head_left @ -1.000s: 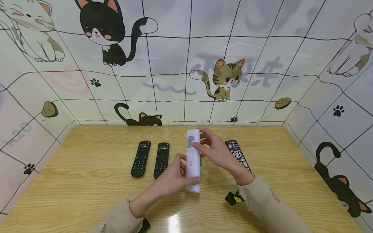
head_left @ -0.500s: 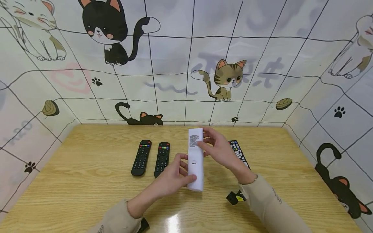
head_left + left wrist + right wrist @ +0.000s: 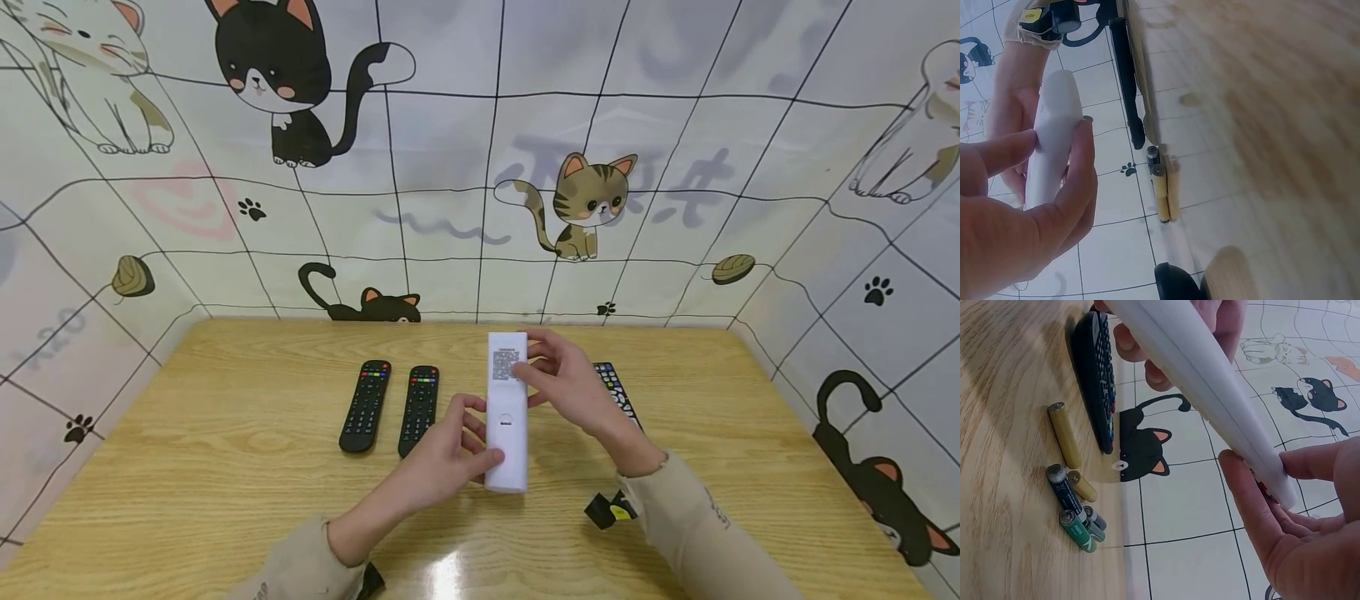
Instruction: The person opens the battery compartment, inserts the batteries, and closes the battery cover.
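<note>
A white remote control is held upright above the table, its back with a printed label and battery cover catch towards the head camera. My left hand grips its lower end, thumb across the back. My right hand pinches the upper end, thumb on the label. In the right wrist view the white remote slants between both hands, its button side mostly turned away. Several loose batteries, green, dark blue and gold, lie on the table below; remote and hands hide them in the head view.
Two black remotes, one farther left and one nearer, lie left of the hands. A third black remote lies to the right, partly behind the right arm. A cat-patterned wall borders the wooden table.
The white remote has turned so its back faces the head camera more squarely, and has shifted slightly right. Both hands keep their hold.
</note>
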Available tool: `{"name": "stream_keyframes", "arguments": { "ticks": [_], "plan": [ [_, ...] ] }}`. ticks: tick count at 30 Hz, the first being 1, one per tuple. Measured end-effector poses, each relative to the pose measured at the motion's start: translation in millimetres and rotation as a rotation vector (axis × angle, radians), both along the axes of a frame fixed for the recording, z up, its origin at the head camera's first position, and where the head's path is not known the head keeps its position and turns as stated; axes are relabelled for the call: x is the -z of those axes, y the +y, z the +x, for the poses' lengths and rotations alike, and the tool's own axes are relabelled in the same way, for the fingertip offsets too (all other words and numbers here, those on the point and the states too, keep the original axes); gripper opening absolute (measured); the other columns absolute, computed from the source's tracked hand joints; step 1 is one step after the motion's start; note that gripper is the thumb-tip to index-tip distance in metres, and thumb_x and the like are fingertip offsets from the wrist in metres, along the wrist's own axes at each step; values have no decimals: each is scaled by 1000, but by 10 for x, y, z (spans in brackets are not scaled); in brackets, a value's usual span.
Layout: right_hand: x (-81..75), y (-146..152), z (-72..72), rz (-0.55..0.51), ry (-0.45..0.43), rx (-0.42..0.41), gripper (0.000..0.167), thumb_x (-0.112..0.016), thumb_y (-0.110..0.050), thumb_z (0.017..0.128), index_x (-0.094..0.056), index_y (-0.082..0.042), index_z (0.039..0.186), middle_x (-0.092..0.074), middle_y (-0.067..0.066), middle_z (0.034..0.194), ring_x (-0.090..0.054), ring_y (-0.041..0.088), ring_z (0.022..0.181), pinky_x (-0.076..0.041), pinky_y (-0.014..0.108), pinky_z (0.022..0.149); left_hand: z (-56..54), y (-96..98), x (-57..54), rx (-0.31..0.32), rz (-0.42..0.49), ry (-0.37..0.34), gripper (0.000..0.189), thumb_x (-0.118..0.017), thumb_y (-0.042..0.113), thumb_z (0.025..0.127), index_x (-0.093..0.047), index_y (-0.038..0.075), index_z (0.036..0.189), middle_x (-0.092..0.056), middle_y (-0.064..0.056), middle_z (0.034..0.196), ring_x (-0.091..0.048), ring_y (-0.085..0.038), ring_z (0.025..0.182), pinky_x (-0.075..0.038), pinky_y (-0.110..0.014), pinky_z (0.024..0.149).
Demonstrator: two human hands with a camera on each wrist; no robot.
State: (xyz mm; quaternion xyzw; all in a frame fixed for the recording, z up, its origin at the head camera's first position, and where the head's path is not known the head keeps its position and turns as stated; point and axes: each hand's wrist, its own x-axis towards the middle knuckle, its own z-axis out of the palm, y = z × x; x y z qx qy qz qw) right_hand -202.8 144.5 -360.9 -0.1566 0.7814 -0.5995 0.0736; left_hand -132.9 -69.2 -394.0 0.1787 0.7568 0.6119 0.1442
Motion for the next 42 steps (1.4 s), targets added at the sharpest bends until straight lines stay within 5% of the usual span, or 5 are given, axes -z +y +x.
{"name": "stream_keyframes", "arguments": {
  "ticks": [15, 21, 25, 42],
  "plan": [
    [-9, 45, -3, -71, 14, 0, 53, -63, -3, 101, -43, -2, 151, -64, 25, 120, -68, 31, 98, -62, 45, 68, 66, 46, -34, -110, -223, 259, 63, -76, 10, 94, -39, 6, 145, -55, -7, 118, -59, -21, 98, -55, -30, 74],
    [1, 53, -9, -79, 14, 9, 52, -62, -2, 102, -44, -4, 150, -63, 25, 119, -68, 29, 97, -62, 46, 68, 102, 74, -39, -151, -337, 447, 48, -79, 13, 93, -54, 14, 134, -52, -8, 127, -54, -24, 108, -49, -36, 83],
    [-3, 53, -2, -79, 19, 15, 51, -62, -2, 102, -44, -4, 150, -63, 24, 119, -68, 28, 98, -62, 46, 67, 102, 95, -42, -158, -366, 512, 37, -78, 14, 93, -60, 18, 125, -51, -10, 128, -51, -23, 108, -45, -38, 84],
    [-14, 0, 54, -41, 38, 2, 51, -63, -2, 101, -45, -5, 149, -63, 23, 118, -66, 31, 95, -62, 48, 67, 76, 128, -69, -159, -394, 522, 30, -80, 16, 92, -58, 18, 111, -47, 0, 104, -45, -16, 94, -41, -32, 78]
  ]
}}
